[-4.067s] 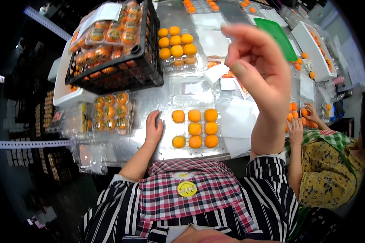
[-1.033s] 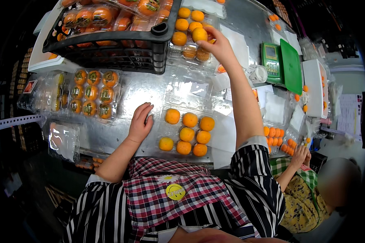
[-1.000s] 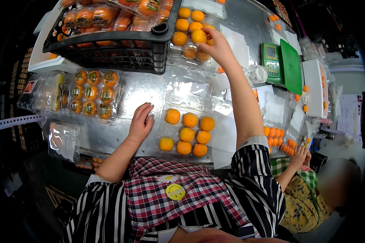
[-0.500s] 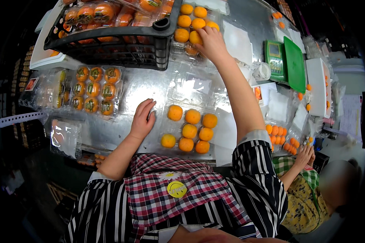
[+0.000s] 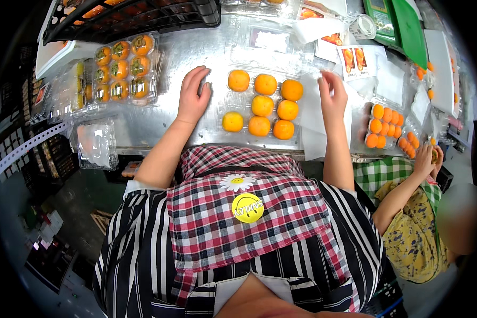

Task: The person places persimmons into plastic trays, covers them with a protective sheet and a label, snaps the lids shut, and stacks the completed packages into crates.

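Note:
In front of me on the metal table lies an open clear clamshell tray (image 5: 244, 106) holding orange persimmons (image 5: 262, 105) in rows. A gap shows in its left column, between the far and the near fruit. Just left of that tray, my left hand (image 5: 194, 96) hovers or rests with its fingers stretched, holding nothing. To the right of the fruit is my right hand (image 5: 334, 95), its fingers bent and apart, with nothing visible in them, above a white paper sheet (image 5: 315, 127).
Packed persimmons (image 5: 119, 69) sit in a clear box at the left, below a black crate (image 5: 185, 18). Printed cards (image 5: 355, 61), a green scale (image 5: 403, 29) and trays of smaller orange fruit (image 5: 379, 127) stand right. A co-worker's hands (image 5: 429, 161) hold a fruit there.
My right hand has come back from the far persimmon tray to beside the near one. The view has shifted, bringing the near table lower edge and apron higher. The near fruit looks unchanged.

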`<state>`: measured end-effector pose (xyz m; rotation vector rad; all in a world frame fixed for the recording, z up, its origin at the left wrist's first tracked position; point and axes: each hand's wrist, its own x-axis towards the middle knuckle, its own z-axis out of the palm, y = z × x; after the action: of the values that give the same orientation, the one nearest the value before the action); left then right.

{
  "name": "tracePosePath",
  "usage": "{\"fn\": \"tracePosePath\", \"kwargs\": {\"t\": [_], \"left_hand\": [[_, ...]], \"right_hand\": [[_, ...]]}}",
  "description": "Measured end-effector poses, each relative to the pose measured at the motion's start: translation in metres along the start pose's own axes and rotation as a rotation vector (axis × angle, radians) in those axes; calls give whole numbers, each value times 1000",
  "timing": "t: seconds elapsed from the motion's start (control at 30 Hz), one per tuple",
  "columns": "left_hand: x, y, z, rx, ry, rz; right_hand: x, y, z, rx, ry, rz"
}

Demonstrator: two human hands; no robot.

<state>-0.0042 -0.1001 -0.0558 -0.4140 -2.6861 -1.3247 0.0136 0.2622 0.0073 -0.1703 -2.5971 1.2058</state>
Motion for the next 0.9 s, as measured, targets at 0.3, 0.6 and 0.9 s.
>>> {"fn": "tracePosePath", "kwargs": {"t": [0.3,0.6,0.9], "left_hand": [[19,68,-3,93,-232,175],[12,114,25,317,-533,334],[15,105,33,261,-557,429]], "right_hand": [[-148,8,-25,189,-33,172],[-157,3,-16,148,-5,43],[-130,-14,-15,178,-60,-13]]}}
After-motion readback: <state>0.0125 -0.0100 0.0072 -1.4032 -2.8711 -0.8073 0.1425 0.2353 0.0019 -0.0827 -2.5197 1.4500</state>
